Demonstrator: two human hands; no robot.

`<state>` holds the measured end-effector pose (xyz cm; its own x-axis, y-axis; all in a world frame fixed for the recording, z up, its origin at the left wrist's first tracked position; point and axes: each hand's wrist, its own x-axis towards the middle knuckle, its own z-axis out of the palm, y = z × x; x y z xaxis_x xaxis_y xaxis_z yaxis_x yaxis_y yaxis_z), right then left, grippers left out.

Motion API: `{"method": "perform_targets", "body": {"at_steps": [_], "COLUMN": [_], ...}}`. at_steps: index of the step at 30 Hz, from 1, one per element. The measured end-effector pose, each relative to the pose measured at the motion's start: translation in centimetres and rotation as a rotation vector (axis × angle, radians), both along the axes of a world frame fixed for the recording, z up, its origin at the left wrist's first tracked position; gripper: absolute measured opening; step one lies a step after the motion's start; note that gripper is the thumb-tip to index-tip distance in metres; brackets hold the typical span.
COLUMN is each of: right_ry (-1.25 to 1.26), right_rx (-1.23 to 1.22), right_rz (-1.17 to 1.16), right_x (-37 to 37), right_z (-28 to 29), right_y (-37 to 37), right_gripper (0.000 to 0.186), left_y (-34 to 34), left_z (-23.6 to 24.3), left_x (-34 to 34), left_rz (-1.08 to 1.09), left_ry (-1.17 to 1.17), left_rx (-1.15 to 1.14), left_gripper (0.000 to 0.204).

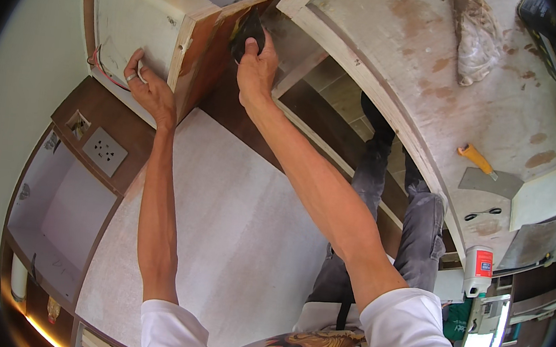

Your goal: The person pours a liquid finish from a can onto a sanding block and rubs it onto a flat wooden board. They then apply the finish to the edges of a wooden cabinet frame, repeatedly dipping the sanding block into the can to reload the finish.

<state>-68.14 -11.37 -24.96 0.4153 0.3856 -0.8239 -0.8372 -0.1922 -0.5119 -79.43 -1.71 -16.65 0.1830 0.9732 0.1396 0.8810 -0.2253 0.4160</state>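
Note:
My right hand [258, 71] is closed around a dark, rounded hand tool [246, 35], whose exact kind I cannot make out. It is held up to the orange-brown side [211, 52] of a wooden cabinet box. On the box's other face is a pale panel [132, 16] with a light wood edge. Close to that panel is my left hand [152, 93], a ring on one finger. Its fingers are bent but apart, with nothing between them; whether they touch the panel I cannot tell. Red and dark wires [104, 71] come out beside it.
Below my arms lies a broad whitish panel [212, 227]. A wall socket [105, 151] and an open niche [60, 213] are at left. The stained worktop [397, 44] at right bears a crumpled bag [473, 42], yellow-handled tool [476, 159], scissors [483, 214] and white bottle [478, 280].

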Motion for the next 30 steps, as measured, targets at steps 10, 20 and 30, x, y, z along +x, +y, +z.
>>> {"method": "perform_targets", "body": {"at_steps": [10, 20, 30], "right_ry": [-0.291, 0.083, -0.154], "right_rx": [0.042, 0.028, 0.064], "right_rz": [0.104, -0.049, 0.086], "right_x": [-0.5, -1.5, -0.5], "right_z": [5.3, 1.8, 6.2], "right_y": [-2.2, -1.0, -1.5], "right_gripper": [0.043, 0.043, 0.041], "left_y": [0.1, 0.1, 0.2], "left_z": [-0.2, 0.0, -0.2], "left_x": [-0.3, -0.2, -0.6], "left_rz": [0.012, -0.014, -0.014], "left_ry": [-0.004, 0.005, 0.046], "left_rx": [-0.004, 0.028, 0.037], "left_gripper": [0.034, 0.034, 0.034]}}
